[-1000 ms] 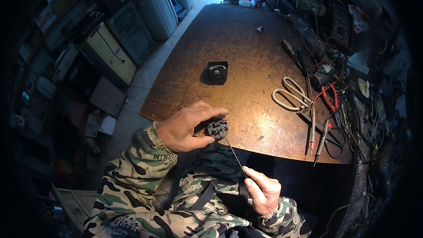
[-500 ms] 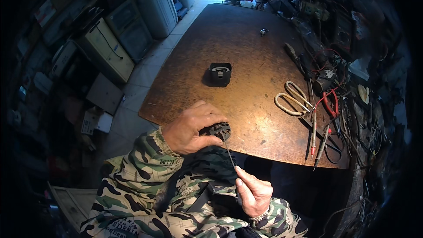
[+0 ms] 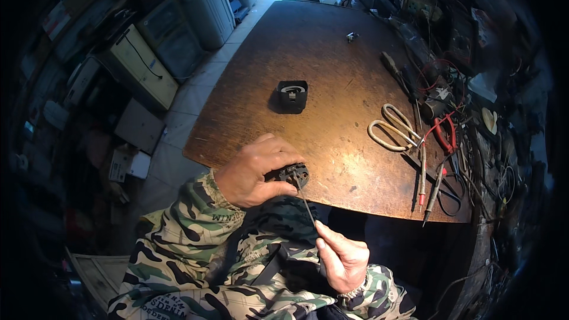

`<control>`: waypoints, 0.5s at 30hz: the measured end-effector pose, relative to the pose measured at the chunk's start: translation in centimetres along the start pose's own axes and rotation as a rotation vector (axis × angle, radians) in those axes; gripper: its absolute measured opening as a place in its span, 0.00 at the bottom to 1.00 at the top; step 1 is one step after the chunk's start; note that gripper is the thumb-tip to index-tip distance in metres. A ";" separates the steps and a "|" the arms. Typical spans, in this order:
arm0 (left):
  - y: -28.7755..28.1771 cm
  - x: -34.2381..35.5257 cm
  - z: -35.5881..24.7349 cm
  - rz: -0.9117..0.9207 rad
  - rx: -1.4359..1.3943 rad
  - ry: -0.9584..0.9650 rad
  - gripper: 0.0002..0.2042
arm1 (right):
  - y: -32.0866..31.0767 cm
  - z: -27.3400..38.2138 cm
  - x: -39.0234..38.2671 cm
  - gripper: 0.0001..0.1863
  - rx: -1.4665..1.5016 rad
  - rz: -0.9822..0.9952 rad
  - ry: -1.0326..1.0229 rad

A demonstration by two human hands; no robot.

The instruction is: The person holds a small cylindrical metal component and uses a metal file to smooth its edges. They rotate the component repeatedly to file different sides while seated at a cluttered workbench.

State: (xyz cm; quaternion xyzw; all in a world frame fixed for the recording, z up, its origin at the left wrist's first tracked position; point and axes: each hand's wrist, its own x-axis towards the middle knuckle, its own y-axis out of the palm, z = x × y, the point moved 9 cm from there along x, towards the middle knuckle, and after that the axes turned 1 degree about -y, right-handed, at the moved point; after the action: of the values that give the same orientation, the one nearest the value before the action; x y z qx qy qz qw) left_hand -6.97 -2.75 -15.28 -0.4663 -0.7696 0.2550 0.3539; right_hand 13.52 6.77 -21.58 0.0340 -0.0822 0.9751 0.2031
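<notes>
My left hand (image 3: 259, 170) is closed round a small black part (image 3: 288, 174) with holes and slots in its face, held at the table's near edge. In my right hand (image 3: 342, 259) is a thin metal screwdriver (image 3: 307, 205), pinched along its shaft between thumb and fingers. Its tip touches the face of the black part; the handle is hidden behind the hand and sleeve. Beyond my left hand, a black square housing (image 3: 292, 96) with a pale ring inside stands on the wooden table (image 3: 249, 83).
At the table's right lie scissors (image 3: 394, 129) with cream handles, red-handled pliers (image 3: 445, 134), test probes (image 3: 422, 178) and a dark-handled tool (image 3: 396, 73). A small metal piece (image 3: 352, 37) rests toward the far end. Cluttered parts crowd the right side; cabinets (image 3: 137, 65) stand left.
The view has shifted slightly, so the table's things sit a little higher and further left. Both hands keep their grips, with the screwdriver's tip still at the black part.
</notes>
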 end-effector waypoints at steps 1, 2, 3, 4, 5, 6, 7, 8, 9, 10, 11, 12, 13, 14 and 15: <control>-0.1 0.1 -0.1 0.004 0.008 0.003 0.30 | 0.0 0.1 0.2 0.19 -0.004 0.011 0.006; 0.1 0.2 -0.3 0.017 0.006 0.009 0.30 | 0.0 0.2 0.2 0.19 -0.011 0.019 0.016; 0.4 0.2 -0.5 0.030 0.003 0.015 0.30 | -0.3 0.5 -0.1 0.19 -0.023 -0.008 -0.052; 0.5 0.1 -0.7 0.038 0.004 0.018 0.30 | -0.3 0.7 -0.5 0.19 -0.035 -0.029 -0.123; 0.3 0.1 -0.7 0.030 0.004 0.012 0.30 | -0.4 1.1 -0.8 0.19 -0.048 -0.051 -0.194; 0.1 0.1 -0.7 0.023 0.004 0.007 0.30 | -0.5 0.9 -0.5 0.19 -0.010 -0.032 -0.130; 0.2 0.1 -0.6 0.023 0.000 0.002 0.30 | -0.5 1.1 -0.2 0.19 -0.013 0.019 -0.029; 0.2 0.3 -0.5 0.038 0.013 0.007 0.31 | -0.6 1.3 -0.2 0.19 -0.010 0.020 -0.030; 0.4 0.2 -0.4 0.042 0.003 0.002 0.31 | -0.6 1.3 -0.3 0.19 -0.007 0.022 -0.032; 0.2 0.2 -0.4 0.041 0.000 0.001 0.31 | -0.7 1.6 -0.4 0.19 -0.015 -0.005 -0.090; 0.2 0.1 -0.5 0.040 -0.003 0.000 0.31 | -0.6 1.7 -0.7 0.19 -0.022 -0.031 -0.147; 0.1 0.0 -0.4 0.031 -0.004 0.003 0.30 | -0.7 1.5 -0.9 0.20 -0.004 -0.033 -0.149; 0.2 0.2 -0.5 0.038 0.000 0.001 0.30 | -0.5 1.2 -0.9 0.21 0.010 -0.011 -0.104; 0.3 0.3 -0.6 0.045 0.004 -0.002 0.30 | -0.5 1.0 -0.6 0.21 0.024 0.012 -0.060; 0.3 0.4 -0.6 0.052 0.008 -0.005 0.30 | -0.3 0.8 -0.3 0.21 0.039 0.035 -0.016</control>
State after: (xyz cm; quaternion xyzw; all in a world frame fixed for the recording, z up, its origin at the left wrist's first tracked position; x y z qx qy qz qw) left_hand -6.45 -2.18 -14.98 -0.4841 -0.7570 0.2685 0.3472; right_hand 13.96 6.82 -20.76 0.0444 -0.0652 0.9797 0.1845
